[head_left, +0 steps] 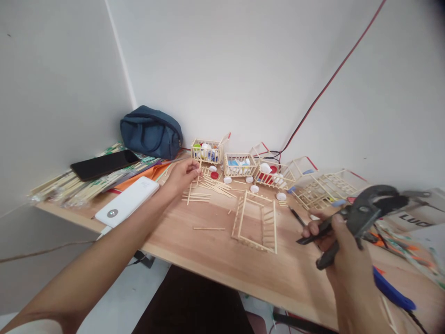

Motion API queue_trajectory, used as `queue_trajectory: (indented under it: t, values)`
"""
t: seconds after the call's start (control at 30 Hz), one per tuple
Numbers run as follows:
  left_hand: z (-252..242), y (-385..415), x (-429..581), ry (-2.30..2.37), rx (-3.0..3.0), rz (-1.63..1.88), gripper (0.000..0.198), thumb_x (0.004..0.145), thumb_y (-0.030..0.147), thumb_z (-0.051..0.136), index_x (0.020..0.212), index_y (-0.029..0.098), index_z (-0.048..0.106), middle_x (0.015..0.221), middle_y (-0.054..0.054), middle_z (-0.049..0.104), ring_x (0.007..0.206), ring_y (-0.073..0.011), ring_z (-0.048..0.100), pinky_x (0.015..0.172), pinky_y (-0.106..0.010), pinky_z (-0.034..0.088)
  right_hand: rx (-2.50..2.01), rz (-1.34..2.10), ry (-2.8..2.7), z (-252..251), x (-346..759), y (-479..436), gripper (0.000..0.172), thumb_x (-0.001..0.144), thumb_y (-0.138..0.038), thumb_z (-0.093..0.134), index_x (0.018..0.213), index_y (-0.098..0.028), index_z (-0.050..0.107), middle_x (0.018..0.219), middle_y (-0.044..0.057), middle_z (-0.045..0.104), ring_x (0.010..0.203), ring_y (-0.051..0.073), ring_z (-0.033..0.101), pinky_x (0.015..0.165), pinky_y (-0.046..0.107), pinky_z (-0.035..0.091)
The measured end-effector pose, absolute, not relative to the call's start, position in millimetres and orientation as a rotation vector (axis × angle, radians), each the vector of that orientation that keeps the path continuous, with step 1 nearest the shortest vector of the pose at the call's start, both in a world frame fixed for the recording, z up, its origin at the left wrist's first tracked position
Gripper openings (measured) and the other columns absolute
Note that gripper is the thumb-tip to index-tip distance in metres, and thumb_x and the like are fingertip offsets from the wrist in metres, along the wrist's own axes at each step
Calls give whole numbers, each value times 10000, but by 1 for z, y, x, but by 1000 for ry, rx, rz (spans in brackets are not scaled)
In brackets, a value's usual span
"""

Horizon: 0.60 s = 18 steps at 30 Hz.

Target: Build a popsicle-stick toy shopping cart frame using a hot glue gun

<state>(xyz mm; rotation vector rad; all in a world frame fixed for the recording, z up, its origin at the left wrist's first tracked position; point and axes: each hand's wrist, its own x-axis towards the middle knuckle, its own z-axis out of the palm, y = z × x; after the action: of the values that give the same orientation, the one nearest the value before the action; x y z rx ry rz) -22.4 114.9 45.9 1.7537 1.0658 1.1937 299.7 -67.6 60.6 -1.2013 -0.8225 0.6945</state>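
Right, taking the open stick frame (269, 226) as the clock's centre: it sits near the front of the wooden desk (167, 241), outline joined, slats running along its right side. Over at ten o'clock the left hand (186, 174) bends to the cut sticks (220, 187), fingertips drawn together, though I can't tell whether one is pinched. Out towards half past three, the right hand (349, 257) is wrapped round the handles of a hand cutter (365, 214), held up off the wood. Four miniature stick carts (237, 174) curve from eleven to two, red-barred push handles fitted; those look finished, or nearly so. This frame seems only part done: no push handle on it, and no bottle caps (254, 189) against it. One lone stick (209, 228) lies at nine, near it.
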Motion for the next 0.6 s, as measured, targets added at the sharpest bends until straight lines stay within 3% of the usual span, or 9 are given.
queue_trajectory:
  t: [0.13,0.27,0.43,0.6]
  values:
    - [56,107,-18,952,1512,1193,315,743,430,655,835,200,461,717,8,622,549,-95,511,526,-213,378,-1150,865,-1005,94,282,-61,384,824,-514,668,965,-162,729,597,4,557,583,160,576,556,297,507]
    - [71,82,-12,835,1377,1087,432,676,478,744,902,172,540,730,-20,654,592,-105,550,550,-216,404,-1145,1055,-1080,107,250,-61,358,873,-505,623,1014,-185,697,620,-7,540,598,152,563,568,285,484]
    - [83,41,9,616,1212,804,356,697,400,786,873,145,612,710,-16,650,624,-85,555,576,-193,402,-1193,1291,-1193,102,235,-75,462,905,-589,529,1076,-175,644,679,17,586,654,175,577,650,329,493]
    - [83,27,23,618,1320,742,262,757,351,721,898,145,641,757,-24,662,605,-87,534,553,-205,380,-1313,1203,-1222,95,249,-100,533,891,-630,513,1106,-157,633,705,38,613,676,192,581,658,345,498]
